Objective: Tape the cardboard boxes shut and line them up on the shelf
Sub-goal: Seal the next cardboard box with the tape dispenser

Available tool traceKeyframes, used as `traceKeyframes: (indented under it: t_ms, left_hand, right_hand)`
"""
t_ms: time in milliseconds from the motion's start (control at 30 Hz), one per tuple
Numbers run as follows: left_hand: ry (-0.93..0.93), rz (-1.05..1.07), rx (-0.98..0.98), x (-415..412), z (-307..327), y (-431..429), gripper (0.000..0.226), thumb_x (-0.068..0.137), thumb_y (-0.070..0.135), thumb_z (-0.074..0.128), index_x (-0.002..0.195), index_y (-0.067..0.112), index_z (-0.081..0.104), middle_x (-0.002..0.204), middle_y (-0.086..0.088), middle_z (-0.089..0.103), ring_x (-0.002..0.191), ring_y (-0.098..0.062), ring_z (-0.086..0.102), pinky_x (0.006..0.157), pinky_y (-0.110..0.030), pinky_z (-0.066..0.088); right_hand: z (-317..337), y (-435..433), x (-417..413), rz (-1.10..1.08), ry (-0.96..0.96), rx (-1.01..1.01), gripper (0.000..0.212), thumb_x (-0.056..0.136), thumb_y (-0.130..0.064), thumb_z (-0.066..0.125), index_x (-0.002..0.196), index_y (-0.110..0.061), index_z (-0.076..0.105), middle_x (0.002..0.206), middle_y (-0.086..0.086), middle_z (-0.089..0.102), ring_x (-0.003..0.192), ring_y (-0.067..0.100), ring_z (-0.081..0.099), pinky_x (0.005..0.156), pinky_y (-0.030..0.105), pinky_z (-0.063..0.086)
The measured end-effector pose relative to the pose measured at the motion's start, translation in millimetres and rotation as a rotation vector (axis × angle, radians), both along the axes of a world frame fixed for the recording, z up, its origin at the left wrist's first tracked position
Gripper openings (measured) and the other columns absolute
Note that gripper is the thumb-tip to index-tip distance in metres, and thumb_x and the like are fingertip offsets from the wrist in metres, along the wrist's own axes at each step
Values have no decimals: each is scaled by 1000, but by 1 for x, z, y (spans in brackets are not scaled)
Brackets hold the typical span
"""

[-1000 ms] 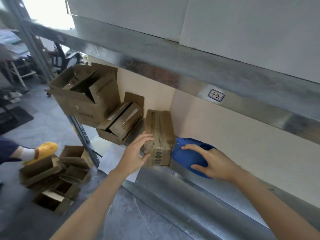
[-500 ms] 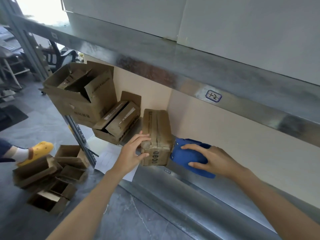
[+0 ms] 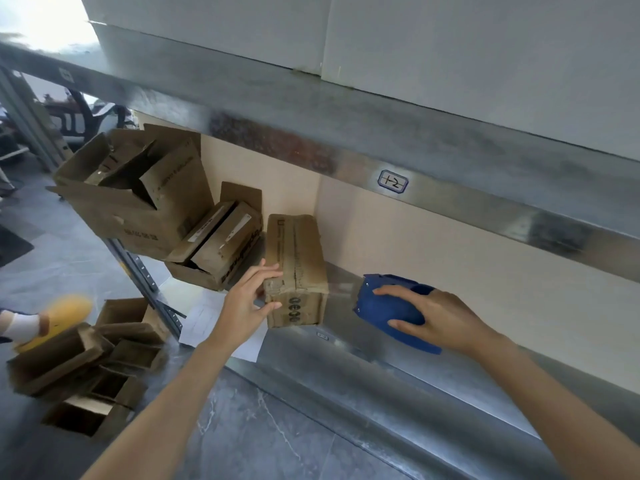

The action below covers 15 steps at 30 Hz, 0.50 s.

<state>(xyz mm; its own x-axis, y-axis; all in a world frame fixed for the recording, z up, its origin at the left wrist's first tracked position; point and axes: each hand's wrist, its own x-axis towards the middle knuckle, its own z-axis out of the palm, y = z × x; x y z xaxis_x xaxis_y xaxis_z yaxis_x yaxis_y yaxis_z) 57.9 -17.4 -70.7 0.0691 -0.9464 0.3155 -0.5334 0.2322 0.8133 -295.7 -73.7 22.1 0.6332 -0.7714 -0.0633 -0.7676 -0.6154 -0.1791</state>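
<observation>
Box (image 3: pixel 296 268), tape dispenser (image 3: pixel 388 306) in outstretched hands (image 3: pixel 242 306) (image 3: pixel 440 320)

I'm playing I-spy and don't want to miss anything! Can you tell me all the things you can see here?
shelf: one, grey metal, in front
small shut box: one, brown, on the shelf
big open box: one, brown, shelf's left end
tilted open box: one, brown, between those two
floor boxes: several, brown, heaped at left
tape dispenser: one, blue, right of the small shut box
tape strip: one, clear, stretched from box to dispenser
paper sheet: one, white, low by the shelf post
label: one, white, blue-edged, upper beam
shoe: one, yellow, blurred, far left
left hand: one, holding the small shut box's near corner
right hand: one, gripping the tape dispenser
</observation>
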Motion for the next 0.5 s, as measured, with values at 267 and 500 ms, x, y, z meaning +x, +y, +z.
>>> traceKeyframes:
  t_ms: [267,500]
  left_hand:
    - [55,-1,5,0,-4,1,61,75,-3,80,124,27,60,135,23,51,144,-4,31,99,-47,53]
    - [71,-9,-12,0,-6,3,58,75,-4,80,124,22,62,135,18,52,145,-6,31,103,-42,50]
  right_hand:
    - [-10,1,44,-86,66,-166,54,97,-51,45,146,-50,23,56,-9,38,48,11,39,52,31,43]
    - [-21,10,82,-85,10,-267,57,84,-37,72,136,-36,50,50,-3,41,37,14,33,33,19,13]
